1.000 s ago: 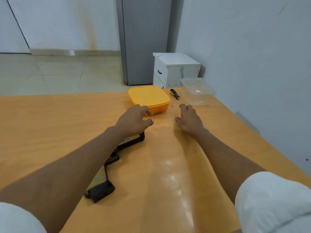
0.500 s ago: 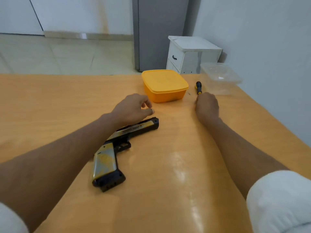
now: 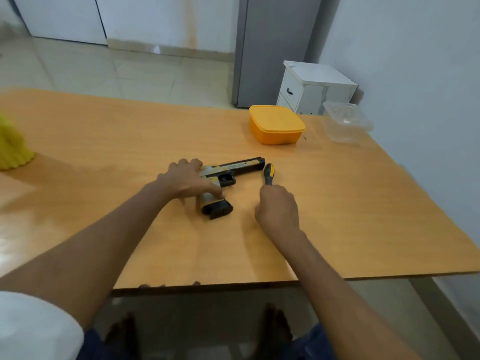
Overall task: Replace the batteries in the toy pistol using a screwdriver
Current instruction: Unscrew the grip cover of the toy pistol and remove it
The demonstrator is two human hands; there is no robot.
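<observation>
A: Nearest the camera, what shows?

B: Bare feet [image 3: 275, 326] on the floor under the near edge of the orange wood-grain surface [image 3: 350, 211].

A: Right hand [image 3: 279, 209]?

B: Grip clenched round the black-and-yellow-handled screwdriver [image 3: 268, 173]. The handle juts out past the knuckles, pointing away; the shaft is hidden in the fist.

A: Left hand [image 3: 188, 179]?

B: Laid over the rear of the black and yellow-grey plastic toy pistol [image 3: 228, 178], fingers curled on it at the handle. The pistol lies flat on its side mid-surface, barrel pointing right, its black magazine base nearest the camera. The screwdriver handle sits just beside the muzzle.

A: Farther out?

B: Square orange lidded plastic box [image 3: 276, 124], closed, near the far edge. Clear plastic container [image 3: 346, 120] to its right, at the corner. Ribbed yellow object [image 3: 11, 149] at the left edge, blurred. Beyond the surface, a small white cabinet with a dark drawer handle [image 3: 315, 89] against the wall.
</observation>
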